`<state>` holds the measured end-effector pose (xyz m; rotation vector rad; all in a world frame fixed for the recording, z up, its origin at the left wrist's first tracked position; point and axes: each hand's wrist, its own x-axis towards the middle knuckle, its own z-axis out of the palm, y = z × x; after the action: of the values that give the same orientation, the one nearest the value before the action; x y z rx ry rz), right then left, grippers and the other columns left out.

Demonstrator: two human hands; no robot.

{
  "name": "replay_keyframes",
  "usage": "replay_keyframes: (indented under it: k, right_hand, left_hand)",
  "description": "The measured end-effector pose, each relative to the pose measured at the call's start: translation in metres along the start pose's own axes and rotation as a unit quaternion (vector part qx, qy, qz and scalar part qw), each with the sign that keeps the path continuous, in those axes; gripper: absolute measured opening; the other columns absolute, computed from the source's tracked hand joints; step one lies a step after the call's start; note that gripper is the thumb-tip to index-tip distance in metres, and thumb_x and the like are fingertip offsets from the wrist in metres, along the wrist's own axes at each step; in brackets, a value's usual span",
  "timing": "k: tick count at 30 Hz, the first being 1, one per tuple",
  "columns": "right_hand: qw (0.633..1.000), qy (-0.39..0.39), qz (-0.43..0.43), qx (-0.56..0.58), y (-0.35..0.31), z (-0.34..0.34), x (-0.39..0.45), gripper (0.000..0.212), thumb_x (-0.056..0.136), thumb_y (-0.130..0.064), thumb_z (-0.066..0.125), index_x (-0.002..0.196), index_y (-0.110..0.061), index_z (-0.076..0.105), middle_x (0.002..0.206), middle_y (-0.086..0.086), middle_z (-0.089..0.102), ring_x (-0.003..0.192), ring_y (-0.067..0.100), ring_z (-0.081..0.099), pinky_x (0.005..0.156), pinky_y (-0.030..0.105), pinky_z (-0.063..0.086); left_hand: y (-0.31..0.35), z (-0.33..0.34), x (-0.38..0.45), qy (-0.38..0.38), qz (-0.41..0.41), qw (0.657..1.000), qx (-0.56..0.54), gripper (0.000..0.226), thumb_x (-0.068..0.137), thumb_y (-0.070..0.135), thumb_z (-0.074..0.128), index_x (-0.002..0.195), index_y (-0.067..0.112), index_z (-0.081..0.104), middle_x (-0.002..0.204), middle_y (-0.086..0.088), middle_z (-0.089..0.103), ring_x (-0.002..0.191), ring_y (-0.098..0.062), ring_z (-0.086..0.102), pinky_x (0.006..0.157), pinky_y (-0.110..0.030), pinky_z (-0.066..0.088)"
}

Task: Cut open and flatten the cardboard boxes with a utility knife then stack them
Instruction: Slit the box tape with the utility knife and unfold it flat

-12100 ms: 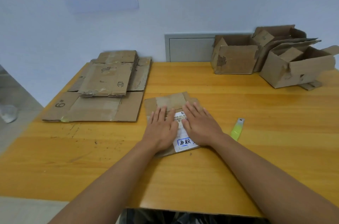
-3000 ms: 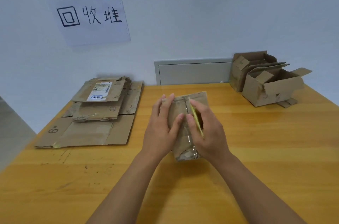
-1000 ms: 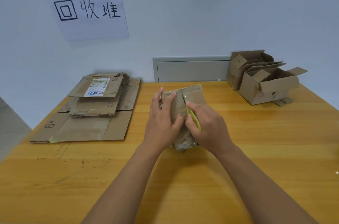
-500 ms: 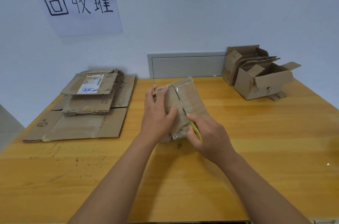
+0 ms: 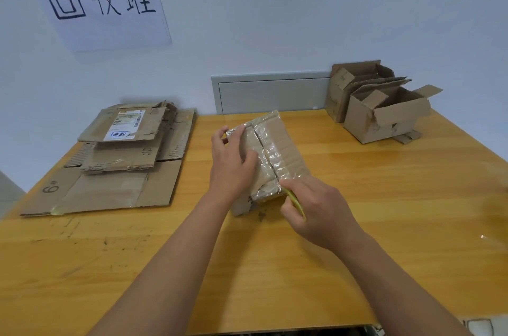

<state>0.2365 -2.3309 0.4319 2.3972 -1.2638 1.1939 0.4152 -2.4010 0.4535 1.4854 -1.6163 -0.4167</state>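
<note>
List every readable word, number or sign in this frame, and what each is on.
"回收堆": handwritten on the wall sign.
"6#": on the bottom sheet of the flat cardboard stack, near its left edge.
Shipping label on the top sheet: print too small to read.
Taped box in the hands: no text visible.

Single head-worn view, looking forward-down over table [image 5: 384,198] toward wall, close range.

Wall sign [image 5: 101,3] reads "回收堆"; bottom flattened cardboard [image 5: 110,192] reads "6#".

Two bare forearms, left hand [image 5: 231,168] and right hand [image 5: 321,212], no sleeves, rings or watch.
</note>
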Motion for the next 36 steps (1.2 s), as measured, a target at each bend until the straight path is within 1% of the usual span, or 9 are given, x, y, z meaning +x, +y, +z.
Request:
replay_keyframes:
  k: [7,12,16,19,22,24,27,30,36]
  right_hand:
    - [0.999,0.013,-0.001,0.050,0.003,-0.017,-0.001,0.030,0.075,-0.019,0.051,0.094,-0.008,0.071,0.073,0.000,0.065,0.063,0.021,0.059,0.050,0.034,0.049]
    - [0.980,0.090,0.134,0.114,0.014,-0.012,0.010,0.040,0.102,-0.033,0.040,0.141,-0.026,0.046,0.074,0.003,0.068,0.056,0.017,0.058,0.049,0.032,0.046]
    - [0.976,0.055,0.191,0.091,0.025,0.010,0.025,0.035,0.105,-0.035,0.039,0.140,-0.032,0.044,0.121,0.000,0.064,0.111,0.022,0.060,0.081,0.041,0.053]
    - [0.966,0.047,0.234,0.103,0.026,0.021,0.036,0.044,0.098,-0.028,0.054,0.139,-0.030,0.038,0.130,0.002,0.054,0.117,0.023,0.052,0.082,0.033,0.044]
    - [0.940,0.044,0.314,0.125,0.035,0.023,0.046,0.060,0.091,-0.030,0.064,0.141,-0.030,0.031,0.145,0.001,0.047,0.134,0.029,0.042,0.101,0.042,0.042]
    - [0.913,0.016,0.367,0.174,0.041,0.020,0.052,0.064,0.092,-0.031,0.065,0.143,-0.027,0.027,0.150,-0.002,0.045,0.132,0.025,0.047,0.100,0.037,0.041]
    - [0.914,-0.030,0.373,0.155,0.038,0.013,0.053,0.058,0.093,-0.039,0.063,0.140,-0.023,0.032,0.125,-0.001,0.060,0.110,0.024,0.059,0.083,0.033,0.044]
    - [0.925,-0.096,0.348,0.120,0.020,0.016,0.043,0.056,0.092,-0.048,0.062,0.136,-0.021,0.041,0.098,-0.002,0.058,0.093,0.025,0.060,0.072,0.036,0.047]
    - [0.924,-0.125,0.342,0.117,-0.005,0.040,0.026,0.054,0.091,-0.046,0.064,0.133,-0.019,0.045,0.094,-0.004,0.055,0.097,0.030,0.059,0.070,0.033,0.034]
  left_hand:
    - [0.000,-0.001,0.001,-0.004,-0.017,1.000,-0.010,0.050,0.097,0.025,0.050,0.146,0.029,0.039,0.152,0.003,0.014,0.133,-0.019,0.029,0.095,-0.028,0.033]
    - [-0.007,-0.003,0.000,-0.016,-0.047,0.998,-0.045,0.051,0.099,0.030,0.049,0.148,0.032,0.035,0.152,0.009,0.011,0.135,-0.018,0.028,0.101,-0.029,0.031]
    - [-0.004,0.001,-0.011,-0.050,-0.078,0.993,-0.080,0.068,0.094,0.047,0.057,0.153,0.035,0.026,0.155,0.016,0.003,0.126,-0.008,0.025,0.100,-0.033,0.037]
    - [-0.002,0.001,-0.015,-0.062,-0.082,0.991,-0.088,0.074,0.091,0.054,0.059,0.153,0.034,0.023,0.156,0.020,-0.002,0.138,-0.013,0.023,0.109,-0.040,0.037]
    - [-0.003,0.000,-0.015,-0.066,-0.096,0.990,-0.085,0.076,0.091,0.054,0.058,0.154,0.032,0.022,0.156,0.019,-0.003,0.142,-0.020,0.022,0.111,-0.043,0.037]
    - [-0.003,-0.001,-0.015,-0.064,-0.098,0.990,-0.081,0.074,0.092,0.054,0.057,0.154,0.033,0.022,0.156,0.018,-0.002,0.141,-0.021,0.023,0.110,-0.044,0.038]
    - [-0.007,-0.005,-0.015,-0.047,-0.094,0.991,-0.082,0.065,0.097,0.050,0.050,0.154,0.034,0.024,0.159,0.010,0.001,0.141,-0.023,0.026,0.110,-0.042,0.036]
    - [-0.020,-0.016,-0.013,-0.031,-0.080,0.994,-0.071,0.058,0.101,0.047,0.044,0.154,0.031,0.025,0.160,0.004,0.009,0.143,-0.022,0.029,0.115,-0.043,0.032]
    - [-0.040,-0.020,-0.033,-0.085,-0.070,0.994,-0.028,0.059,0.099,0.042,0.044,0.152,0.042,0.017,0.156,0.018,0.011,0.142,-0.023,0.027,0.110,-0.051,0.039]
